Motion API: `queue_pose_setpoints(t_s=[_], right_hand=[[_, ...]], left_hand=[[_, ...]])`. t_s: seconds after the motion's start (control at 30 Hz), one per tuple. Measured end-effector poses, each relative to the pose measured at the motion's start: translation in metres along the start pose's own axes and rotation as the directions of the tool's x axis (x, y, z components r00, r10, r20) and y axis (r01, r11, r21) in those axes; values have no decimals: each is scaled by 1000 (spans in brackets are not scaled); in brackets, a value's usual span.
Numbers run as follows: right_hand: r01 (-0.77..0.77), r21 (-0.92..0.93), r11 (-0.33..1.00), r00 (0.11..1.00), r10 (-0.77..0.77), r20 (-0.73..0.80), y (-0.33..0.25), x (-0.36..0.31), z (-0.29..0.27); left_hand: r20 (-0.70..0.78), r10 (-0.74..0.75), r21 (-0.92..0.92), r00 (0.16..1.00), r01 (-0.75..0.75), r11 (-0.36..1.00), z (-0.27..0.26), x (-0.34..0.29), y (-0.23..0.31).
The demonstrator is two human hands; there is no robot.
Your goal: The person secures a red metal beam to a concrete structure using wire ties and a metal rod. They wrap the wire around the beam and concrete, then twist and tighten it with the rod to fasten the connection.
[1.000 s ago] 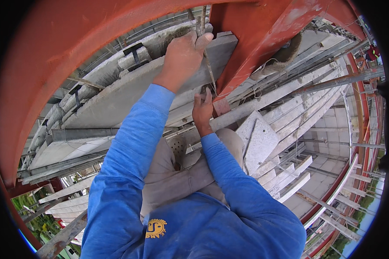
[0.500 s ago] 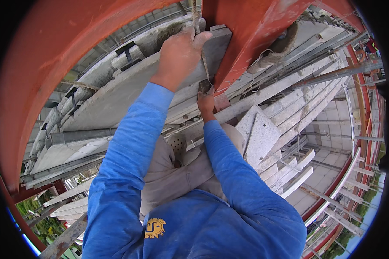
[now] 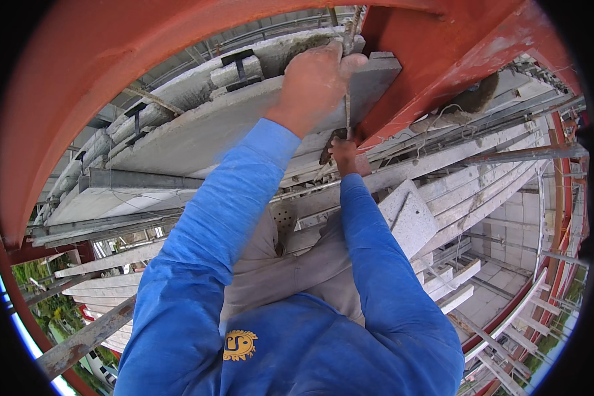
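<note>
My left hand [image 3: 315,84] is closed around a thin rod [image 3: 354,25], ribbed like rebar, with the thumb lying across to the right. Behind that hand lies a long grey concrete panel [image 3: 234,113], its right end close to a red steel beam [image 3: 435,72]. Below the hand, the rod's thin lower stretch runs down to my right hand [image 3: 343,157], whose fingers are curled near the beam's lower corner. A dark, flat piece [image 3: 326,149] shows at its fingertips; I cannot make out what it is, or exactly what the fingers grip.
Black brackets [image 3: 241,66] stand along the panel's rough upper edge. A speckled pale slab [image 3: 408,218] lies right of my right forearm. Beyond it are stacked long planks [image 3: 482,175] and metal pipes [image 3: 528,154]. A rusty pipe [image 3: 89,336] crosses at lower left; greenery shows far below.
The whole scene has shifted right in view. My left hand keeps hold of the rod. The dark piece by my right hand now sits left of the fingers and tilts differently.
</note>
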State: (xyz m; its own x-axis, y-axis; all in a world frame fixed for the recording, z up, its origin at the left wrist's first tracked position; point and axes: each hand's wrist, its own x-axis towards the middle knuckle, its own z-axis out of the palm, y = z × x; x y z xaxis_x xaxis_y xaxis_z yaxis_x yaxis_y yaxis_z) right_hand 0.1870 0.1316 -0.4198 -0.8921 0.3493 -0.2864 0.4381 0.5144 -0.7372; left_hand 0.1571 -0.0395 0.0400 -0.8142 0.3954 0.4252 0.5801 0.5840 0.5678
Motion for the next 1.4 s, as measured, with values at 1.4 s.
queue_pose_setpoints(t_s=[1.4], right_hand=[[-30,288,957,995,56,-80,14,15,12]], left_hand=[[-17,166,47,986,-165,985,24,3,-18]])
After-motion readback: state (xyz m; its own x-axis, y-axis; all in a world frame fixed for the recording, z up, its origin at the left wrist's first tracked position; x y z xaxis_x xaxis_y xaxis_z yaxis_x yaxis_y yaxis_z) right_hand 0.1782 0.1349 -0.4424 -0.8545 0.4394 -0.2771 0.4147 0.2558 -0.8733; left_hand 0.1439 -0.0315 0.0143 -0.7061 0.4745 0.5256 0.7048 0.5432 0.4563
